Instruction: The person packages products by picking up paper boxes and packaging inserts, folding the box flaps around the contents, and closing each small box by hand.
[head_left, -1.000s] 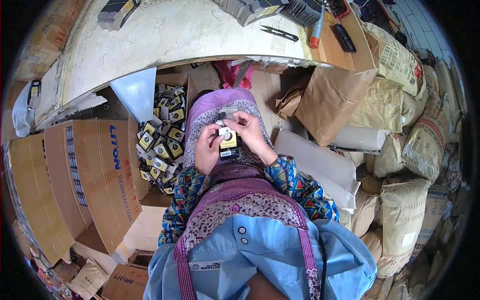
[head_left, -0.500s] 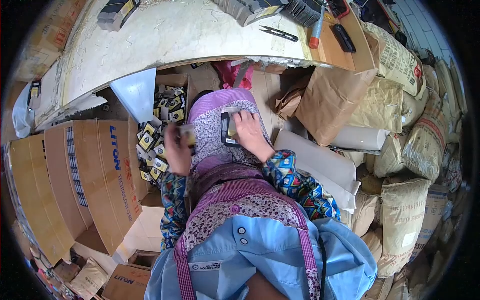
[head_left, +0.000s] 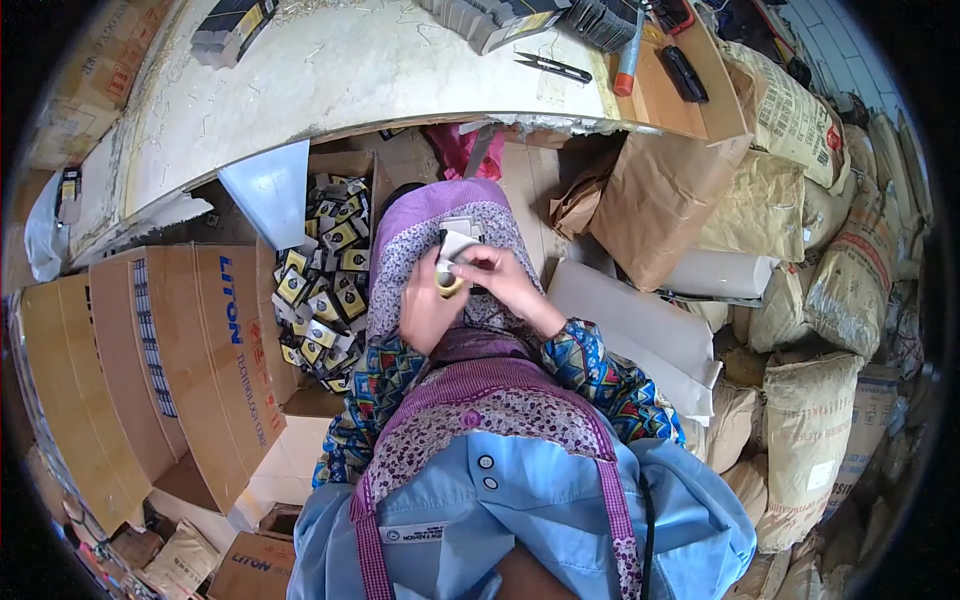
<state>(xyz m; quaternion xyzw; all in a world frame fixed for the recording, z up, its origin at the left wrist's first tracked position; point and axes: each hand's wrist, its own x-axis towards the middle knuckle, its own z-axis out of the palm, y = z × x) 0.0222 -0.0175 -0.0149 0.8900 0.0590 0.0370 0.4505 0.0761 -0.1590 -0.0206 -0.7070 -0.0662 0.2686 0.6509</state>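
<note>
Over my lap, my left hand (head_left: 428, 312) is closed round a small yellow-and-black card packet (head_left: 449, 283). The fingers of my right hand (head_left: 503, 287) are bent together against its pale upper flap (head_left: 457, 246), at the packet's right side. Just beyond the fingers, a few more grey-white cards (head_left: 462, 224) lie on the flowered apron (head_left: 400, 262); my hands partly cover them. To the left of my knee, an open carton (head_left: 366, 185) holds many similar yellow, black and white packets (head_left: 322, 290).
A worktable (head_left: 330, 75) spans the front, bearing stacked dark cards (head_left: 490, 20), thread snips (head_left: 553, 67) and a blue-and-orange tool (head_left: 630, 65). Large cartons (head_left: 225, 340) stand at the left. Paper rolls (head_left: 640, 330) and filled sacks (head_left: 808, 440) crowd the right.
My left hand has come from beside the carton to the middle of my lap, bringing a packet. My right hand has moved slightly and now meets it at the packet.
</note>
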